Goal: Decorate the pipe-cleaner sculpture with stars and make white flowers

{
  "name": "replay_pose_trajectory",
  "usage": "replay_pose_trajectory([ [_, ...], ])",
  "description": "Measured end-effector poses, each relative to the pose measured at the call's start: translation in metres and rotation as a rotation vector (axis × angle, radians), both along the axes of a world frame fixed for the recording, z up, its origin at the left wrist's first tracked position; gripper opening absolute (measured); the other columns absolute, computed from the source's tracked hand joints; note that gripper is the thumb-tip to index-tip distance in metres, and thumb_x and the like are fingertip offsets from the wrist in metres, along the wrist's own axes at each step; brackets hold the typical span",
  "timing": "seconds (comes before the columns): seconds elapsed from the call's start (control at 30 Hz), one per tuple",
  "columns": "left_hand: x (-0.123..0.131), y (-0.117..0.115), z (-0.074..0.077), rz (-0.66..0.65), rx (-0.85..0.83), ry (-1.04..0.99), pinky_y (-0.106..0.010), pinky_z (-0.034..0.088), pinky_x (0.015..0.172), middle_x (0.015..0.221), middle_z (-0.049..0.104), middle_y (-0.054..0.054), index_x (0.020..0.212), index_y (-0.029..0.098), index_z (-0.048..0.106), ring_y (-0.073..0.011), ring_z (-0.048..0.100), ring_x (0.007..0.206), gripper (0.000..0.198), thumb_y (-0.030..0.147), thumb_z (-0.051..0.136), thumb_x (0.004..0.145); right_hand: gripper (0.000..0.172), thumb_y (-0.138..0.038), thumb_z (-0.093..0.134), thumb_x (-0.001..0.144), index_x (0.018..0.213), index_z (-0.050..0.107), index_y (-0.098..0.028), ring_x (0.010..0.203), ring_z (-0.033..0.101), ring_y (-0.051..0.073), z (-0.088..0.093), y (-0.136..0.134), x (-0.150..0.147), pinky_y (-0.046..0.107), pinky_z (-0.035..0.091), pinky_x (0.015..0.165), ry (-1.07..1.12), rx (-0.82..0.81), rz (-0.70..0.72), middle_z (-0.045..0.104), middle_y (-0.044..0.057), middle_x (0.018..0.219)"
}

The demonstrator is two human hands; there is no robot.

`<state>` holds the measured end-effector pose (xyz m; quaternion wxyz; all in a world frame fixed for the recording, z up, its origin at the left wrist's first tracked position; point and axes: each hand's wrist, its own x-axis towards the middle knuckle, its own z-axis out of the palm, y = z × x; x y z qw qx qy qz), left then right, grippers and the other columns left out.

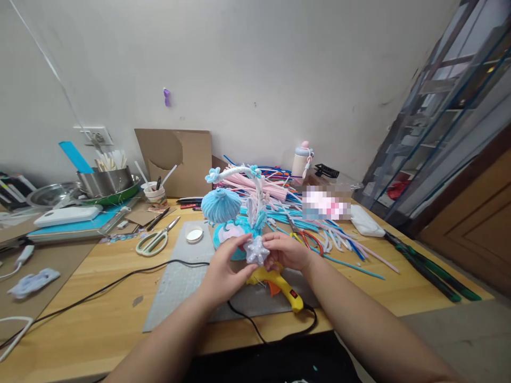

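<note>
Both my hands meet over the grey mat [179, 282] in front of me. My left hand [223, 271] and my right hand [285, 250] each pinch a small silvery-white fuzzy star [256, 251] between them. Just behind the star stands a blue and pink pipe-cleaner figure [229, 218] with a curved white arch topped by small blue flowers. A yellow glue gun [279, 284] lies on the mat under my hands, its black cord running off the table's front edge.
A heap of pink, blue and white pipe cleaners [287, 205] lies behind. Green-handled scissors [155, 240] and a small round tin [194, 234] lie at the left of the mat. Red-handled pliers [307, 236] lie right. Cardboard [179, 159], pots [106, 183] and a black cable [99, 290] fill the left.
</note>
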<state>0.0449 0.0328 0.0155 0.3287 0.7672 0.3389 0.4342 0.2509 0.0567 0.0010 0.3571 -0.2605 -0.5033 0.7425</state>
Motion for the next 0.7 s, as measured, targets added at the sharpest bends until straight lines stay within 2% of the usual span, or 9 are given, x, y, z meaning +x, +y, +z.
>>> replay_pose_trajectory([
  [0.07,0.003,0.001,-0.002,-0.086,-0.26,-0.242,-0.035,0.042,0.089,0.117,0.062,-0.009,0.124,0.023,0.054,-0.0238,0.056,0.104,0.057,0.029,0.073,0.071,0.028,-0.037,0.068,0.074,0.082,0.063,-0.011,0.043,0.06,0.011,0.0,-0.001,-0.001,0.016,0.042,0.035,0.005,-0.007,-0.001,0.066,0.004,0.058],
  [0.17,0.008,0.002,-0.003,-0.175,-0.622,-0.539,-0.025,0.043,0.067,0.105,0.064,-0.009,0.105,0.017,0.064,-0.0167,0.057,0.083,0.039,0.032,0.074,0.07,0.029,-0.038,0.069,0.073,0.079,0.062,-0.011,0.043,0.06,0.011,0.001,-0.002,-0.004,0.014,0.04,0.033,0.008,-0.009,0.002,0.066,0.003,0.057],
  [0.27,0.01,0.003,-0.002,-0.263,-0.811,-0.653,-0.021,0.038,0.058,0.094,0.064,-0.007,0.095,0.014,0.067,-0.0116,0.052,0.071,0.03,0.03,0.074,0.07,0.028,-0.037,0.068,0.073,0.079,0.062,-0.011,0.043,0.059,0.01,0.002,-0.003,-0.006,0.014,0.04,0.032,0.001,-0.008,0.01,0.066,0.003,0.057],
  [0.37,0.009,0.003,-0.002,-0.352,-0.879,-0.668,-0.022,0.037,0.06,0.09,0.064,-0.007,0.101,0.015,0.068,-0.0123,0.052,0.073,0.032,0.027,0.073,0.072,0.027,-0.037,0.068,0.074,0.079,0.063,-0.011,0.042,0.057,0.009,0.001,-0.003,-0.007,0.014,0.04,0.033,-0.016,-0.008,0.012,0.066,0.003,0.057],
  [0.5,0.007,0.003,-0.004,-0.358,-0.884,-0.627,-0.023,0.037,0.062,0.089,0.066,-0.007,0.105,0.016,0.067,-0.0132,0.053,0.074,0.034,0.024,0.072,0.072,0.028,-0.038,0.068,0.074,0.077,0.063,-0.01,0.037,0.053,0.007,0.001,-0.003,-0.008,0.013,0.037,0.032,-0.039,-0.004,-0.003,0.064,0.002,0.052],
  [0.7,0.008,0.003,-0.005,-0.378,-0.903,-0.593,-0.024,0.036,0.061,0.082,0.065,-0.009,0.093,0.011,0.068,-0.0161,0.054,0.074,0.027,0.03,0.069,0.074,0.029,-0.039,0.069,0.072,0.074,0.062,-0.011,0.038,0.054,0.007,0.001,-0.004,-0.011,0.013,0.035,0.032,-0.061,-0.001,-0.023,0.063,0.001,0.052],
])
